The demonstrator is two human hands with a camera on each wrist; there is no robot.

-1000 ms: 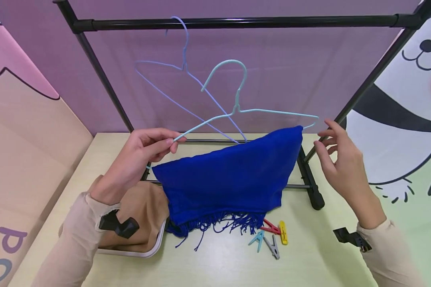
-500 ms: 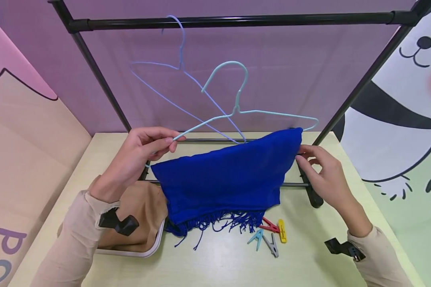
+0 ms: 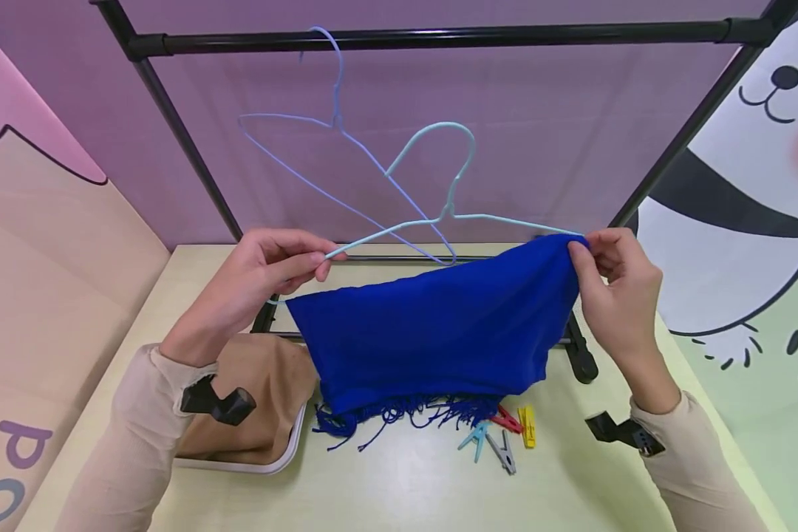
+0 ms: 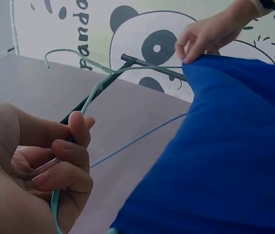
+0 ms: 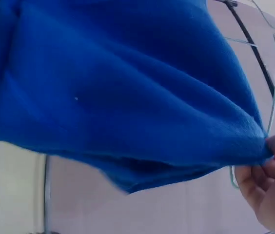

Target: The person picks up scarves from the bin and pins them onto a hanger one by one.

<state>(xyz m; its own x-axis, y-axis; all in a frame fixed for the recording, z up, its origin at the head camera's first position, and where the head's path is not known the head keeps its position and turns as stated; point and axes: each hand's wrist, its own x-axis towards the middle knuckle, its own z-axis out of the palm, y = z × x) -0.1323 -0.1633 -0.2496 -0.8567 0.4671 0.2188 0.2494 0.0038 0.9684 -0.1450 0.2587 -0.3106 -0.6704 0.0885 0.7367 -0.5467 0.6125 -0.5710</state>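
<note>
A mint-green hanger (image 3: 465, 166) is held up in front of the rack, its hook free of the bar. Over its lower bar drapes a blue fringed scarf (image 3: 425, 332), folded, with the fringe hanging down. My left hand (image 3: 275, 266) pinches the hanger's left arm between thumb and fingers; the left wrist view shows the hanger (image 4: 91, 100) passing through those fingers. At the other end my right hand (image 3: 618, 288) pinches the scarf's upper right corner by the hanger's right tip. In the right wrist view the scarf (image 5: 127, 97) is drawn taut toward the fingertips.
A black rack (image 3: 439, 37) spans the back, with a lavender hanger (image 3: 338, 89) on its bar. At the left a white tray (image 3: 286, 462) holds brown cloth (image 3: 253, 414). Several clothespins (image 3: 505, 451) lie on the table (image 3: 399, 495) below the fringe.
My right hand moved in from the right, took the scarf's upper right corner, and drew it rightward and up to the hanger's tip. The left hand keeps its pinch; the hanger shifted slightly right.
</note>
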